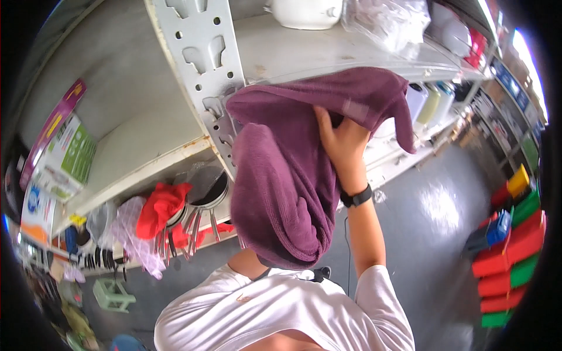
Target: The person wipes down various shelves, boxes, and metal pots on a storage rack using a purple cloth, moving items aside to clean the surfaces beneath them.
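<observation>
A purple towel-like cloth (281, 188) hangs bunched in front of the metal shelving, draped over and between my arms. My right hand (347, 140) grips its upper part, thumb on the near side and the fingers partly under a fold; a black band circles that wrist. The cloth covers my left hand, and only a bit of the left upper arm shows below it. Behind the cloth rises a perforated white shelf upright (197, 52). The cloth's top edge lies in front of the edge of a white shelf (281, 52).
A white pot (305, 13) and a clear plastic bag (388, 22) stand on the upper shelf. Boxes (66, 158) are at left; below are handled pans (213, 193) and a red cloth (162, 208). Red and green bins (509, 259) stand right, a green stool (113, 295) lower left.
</observation>
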The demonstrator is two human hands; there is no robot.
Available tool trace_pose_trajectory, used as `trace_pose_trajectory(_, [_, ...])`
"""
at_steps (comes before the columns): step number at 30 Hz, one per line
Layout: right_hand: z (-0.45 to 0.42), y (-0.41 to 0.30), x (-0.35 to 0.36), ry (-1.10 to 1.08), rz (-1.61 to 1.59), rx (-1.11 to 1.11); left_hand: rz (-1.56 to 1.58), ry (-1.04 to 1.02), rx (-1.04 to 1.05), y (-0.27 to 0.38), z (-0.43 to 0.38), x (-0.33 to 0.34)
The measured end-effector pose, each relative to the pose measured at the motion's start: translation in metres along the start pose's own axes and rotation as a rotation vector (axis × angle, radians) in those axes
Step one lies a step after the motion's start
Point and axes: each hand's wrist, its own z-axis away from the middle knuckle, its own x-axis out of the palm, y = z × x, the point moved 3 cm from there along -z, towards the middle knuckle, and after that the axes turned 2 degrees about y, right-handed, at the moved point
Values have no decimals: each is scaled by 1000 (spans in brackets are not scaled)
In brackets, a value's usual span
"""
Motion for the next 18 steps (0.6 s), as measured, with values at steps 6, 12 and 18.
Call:
trace_pose_trajectory(6, [-17,19,30,-49,74,-189,-58,86,-53,28,-2,35])
trace_pose_trajectory(12, [12,46,6,-117,-216,-30,-89,111,-41,59,-13,56])
trace_pose_trajectory(18, [25,107,-41,-55,-283,148,-264,273,-22,85,-19,5])
